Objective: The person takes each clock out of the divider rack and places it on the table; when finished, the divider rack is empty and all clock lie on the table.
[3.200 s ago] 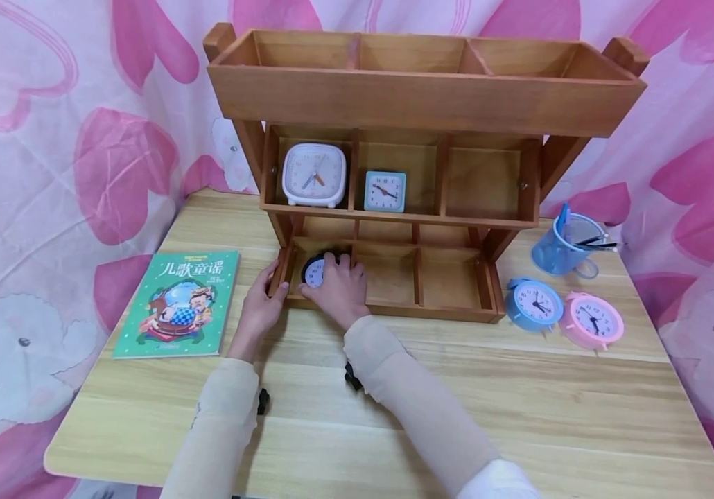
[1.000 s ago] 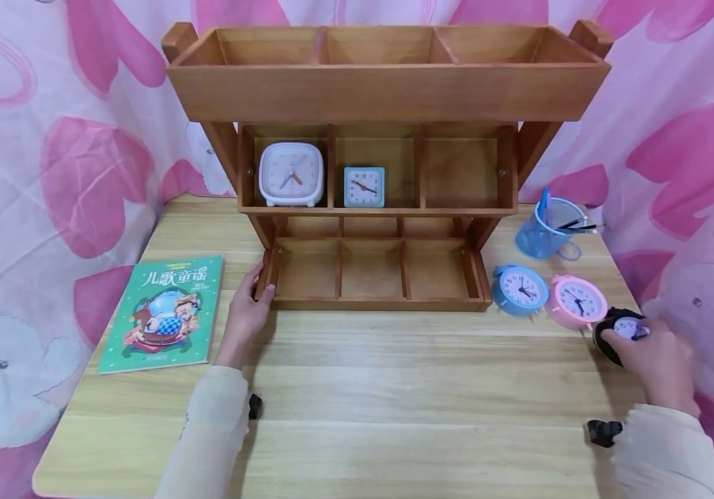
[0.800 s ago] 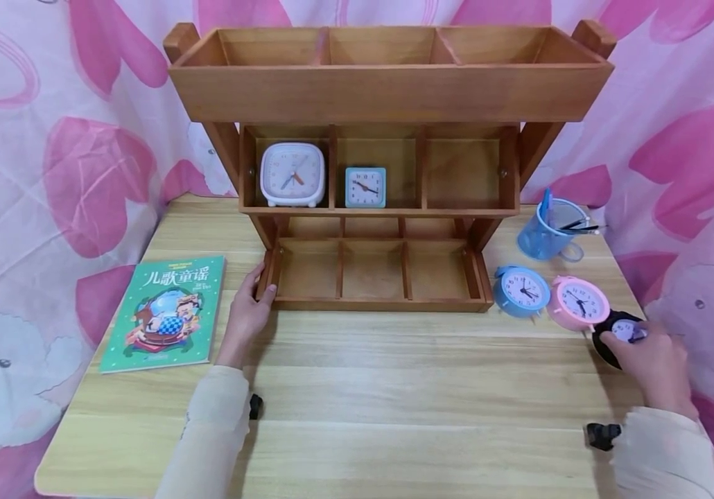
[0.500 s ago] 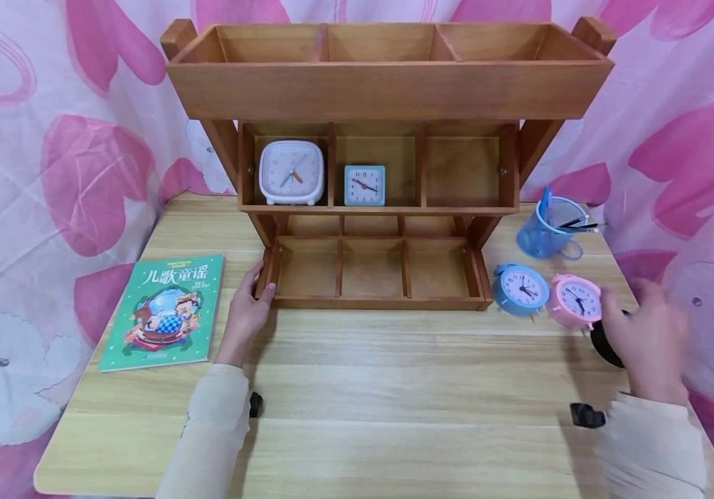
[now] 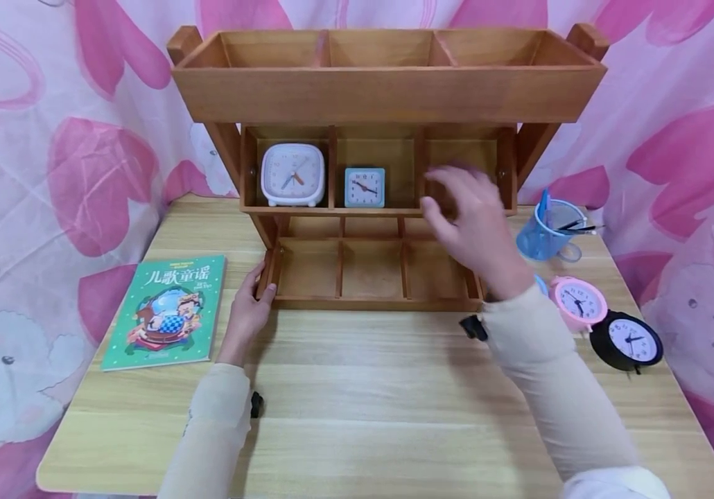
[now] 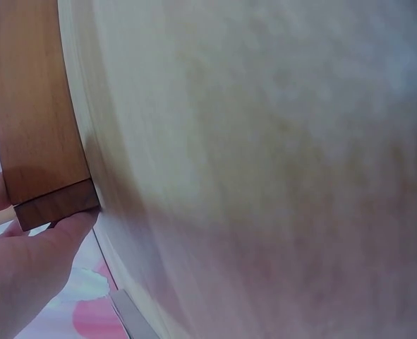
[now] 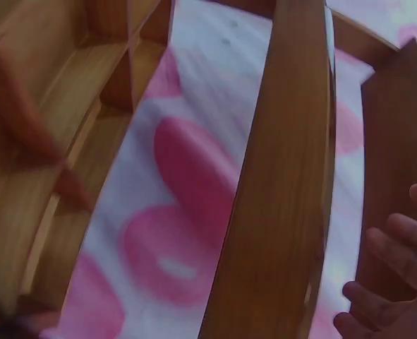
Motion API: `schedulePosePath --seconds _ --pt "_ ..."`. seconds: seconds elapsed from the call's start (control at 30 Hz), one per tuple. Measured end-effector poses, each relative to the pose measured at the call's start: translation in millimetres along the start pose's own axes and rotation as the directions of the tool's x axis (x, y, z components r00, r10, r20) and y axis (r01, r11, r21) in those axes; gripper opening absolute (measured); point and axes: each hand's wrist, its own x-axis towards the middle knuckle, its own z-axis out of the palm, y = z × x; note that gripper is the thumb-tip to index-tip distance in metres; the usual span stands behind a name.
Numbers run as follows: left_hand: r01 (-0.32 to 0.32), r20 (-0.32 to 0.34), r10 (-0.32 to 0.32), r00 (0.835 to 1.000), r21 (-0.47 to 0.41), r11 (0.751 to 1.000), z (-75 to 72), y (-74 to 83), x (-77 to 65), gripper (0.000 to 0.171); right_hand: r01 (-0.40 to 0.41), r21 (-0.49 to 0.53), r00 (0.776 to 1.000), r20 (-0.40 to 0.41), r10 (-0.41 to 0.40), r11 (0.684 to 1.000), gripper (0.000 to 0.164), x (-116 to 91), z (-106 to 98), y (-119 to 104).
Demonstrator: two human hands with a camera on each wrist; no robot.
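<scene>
A brown wooden three-tier shelf stands at the back of the table. My left hand holds its lower left end; in the left wrist view the thumb presses one side of the wooden corner. My right hand, holding nothing, hovers before the middle tier's right compartment, fingers loosely extended. On that tier sit a white alarm clock at left and a small light-blue square clock in the centre. A black round alarm clock rests on the table at right, beside a pink one.
A blue clock is mostly hidden behind my right forearm. Behind the clocks stands a blue mesh pen holder with pens. A green children's book lies at left on the wooden table. Patterned pink curtain surrounds the table.
The black clock was carried from the lower left compartment to the table's right side and let go. My right hand then moved left and up to the shelf. My left hand stayed put.
</scene>
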Motion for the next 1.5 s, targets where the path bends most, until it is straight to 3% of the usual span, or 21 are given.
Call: schedulePosePath --seconds 0.1,0.2,0.3,0.43,0.7,0.9,1.0,1.13,1.23,1.37,1.5 --pt "-0.003 -0.002 0.003 1.0 0.002 1.0 0.9 -1.3 -1.0 0.057 0.032 -0.011 0.996 0.089 -0.03 0.999 0.035 21.7 20.5 -3.1" --pt "-0.007 -0.006 0.007 1.0 -0.008 1.0 2.3 -2.2 -1.8 0.057 -0.011 -0.044 0.98 0.2 0.019 0.999 0.038 36.1 35.9 -2.6" --pt "-0.005 -0.008 0.005 1.0 -0.016 1.0 3.4 -2.5 -2.0 0.057 -0.059 -0.092 0.95 0.301 0.084 0.994 0.043 43.7 46.7 0.0" --pt "0.003 -0.01 -0.003 1.0 -0.024 1.0 3.7 -1.8 -1.8 0.057 -0.086 -0.135 0.924 0.359 0.13 0.987 0.049 47.3 55.6 3.1" --pt "0.017 -0.011 -0.017 1.0 -0.026 1.0 1.7 0.0 0.2 0.057 -0.087 -0.103 0.944 0.308 0.115 0.991 0.046 48.9 58.3 -0.2" --pt "0.015 -0.013 -0.015 1.0 -0.019 1.0 0.9 -2.0 2.1 0.057 -0.131 0.024 0.95 0.288 0.118 0.991 0.039 50.7 56.4 -2.8" --pt "0.031 -0.012 -0.032 0.999 -0.026 0.999 0.8 -2.2 2.4 0.057 -0.177 0.14 0.953 0.271 0.134 0.974 0.036 52.1 55.4 -3.2" --pt "0.053 -0.008 -0.053 0.999 -0.031 0.998 0.8 -1.9 1.6 0.057 -0.26 0.289 0.952 0.233 0.196 0.921 0.033 51.5 50.3 -6.0" --pt "0.053 -0.008 -0.053 0.999 -0.027 0.998 0.8 -2.1 1.6 0.057 -0.279 0.377 0.958 0.167 0.231 0.883 0.032 46.2 37.0 -10.6" --pt "0.035 -0.008 -0.036 0.999 -0.016 0.999 1.0 -2.3 1.7 0.057 -0.214 0.47 0.976 0.064 0.209 0.856 0.033 26.5 6.8 -17.1" --pt "0.028 -0.005 -0.028 1.0 -0.004 1.0 0.9 -2.1 2.1 0.057 -0.292 0.424 0.954 0.069 0.291 0.857 0.039 -12.5 -25.5 -12.8"
